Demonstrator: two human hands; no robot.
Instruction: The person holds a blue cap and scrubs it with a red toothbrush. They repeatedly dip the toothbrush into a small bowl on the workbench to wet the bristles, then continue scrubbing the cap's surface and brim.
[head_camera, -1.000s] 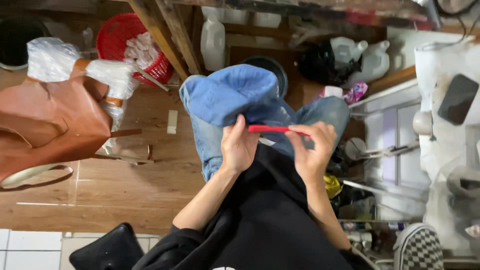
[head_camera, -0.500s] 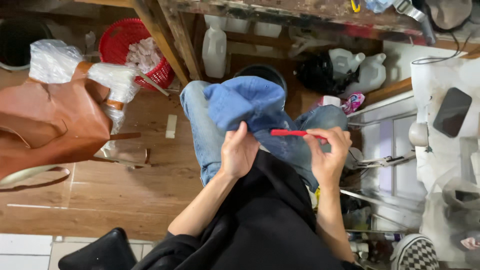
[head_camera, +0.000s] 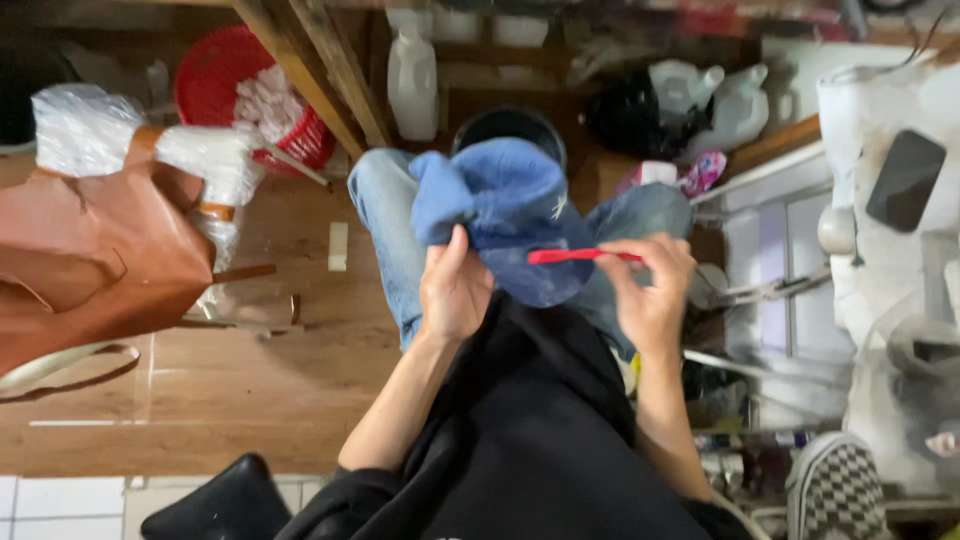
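A bunched piece of blue denim cloth (head_camera: 505, 205) lies over my lap, on my jeans-clad legs (head_camera: 385, 225). My left hand (head_camera: 455, 285) grips the cloth's near edge, thumb up against it. My right hand (head_camera: 650, 290) pinches one end of a thin red stick-like tool (head_camera: 580, 256), which lies level across the lower edge of the cloth and points left. A black garment (head_camera: 530, 430) covers my lap below both hands.
A brown leather bag (head_camera: 95, 250) with clear plastic bags sits on the wooden floor at left. A red basket (head_camera: 240, 90), white jugs (head_camera: 412, 75) and a dark bucket (head_camera: 510, 125) stand ahead under a wooden frame. Cluttered metal racks (head_camera: 760, 290) and a checkered shoe (head_camera: 840, 490) are at right.
The left hand has slid up onto the cloth and bunched it higher. The right hand still holds the red tool, kept level across the cloth. The view shifted slightly.
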